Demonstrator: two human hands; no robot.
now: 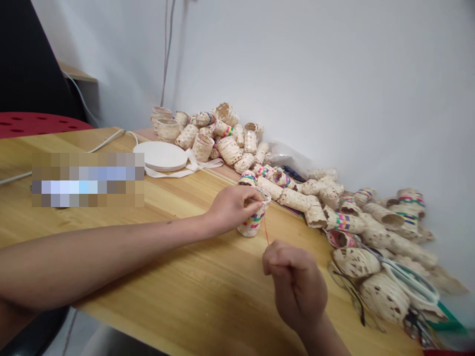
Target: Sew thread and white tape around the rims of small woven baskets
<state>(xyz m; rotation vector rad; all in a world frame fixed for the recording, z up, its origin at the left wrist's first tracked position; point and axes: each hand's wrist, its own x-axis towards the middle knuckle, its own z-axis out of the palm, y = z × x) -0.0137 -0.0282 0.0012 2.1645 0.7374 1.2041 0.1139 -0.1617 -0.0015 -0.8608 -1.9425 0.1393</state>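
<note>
My left hand [232,207] grips the rim of a small woven basket [254,220] of pale strips with coloured bands, which stands on the wooden table [156,291]. A thin red thread [265,230] runs down from the basket's rim. My right hand [295,284] is to the right of the basket, its fingers pinched together at the lower end of the thread. The hand hides part of the thread's end.
A large heap of similar woven baskets [297,198] runs along the wall at the table's back edge. A white ribbon roll [160,156], white-handled scissors [411,282] and eyeglasses [352,296] lie on the table. A red stool [37,123] stands at the left.
</note>
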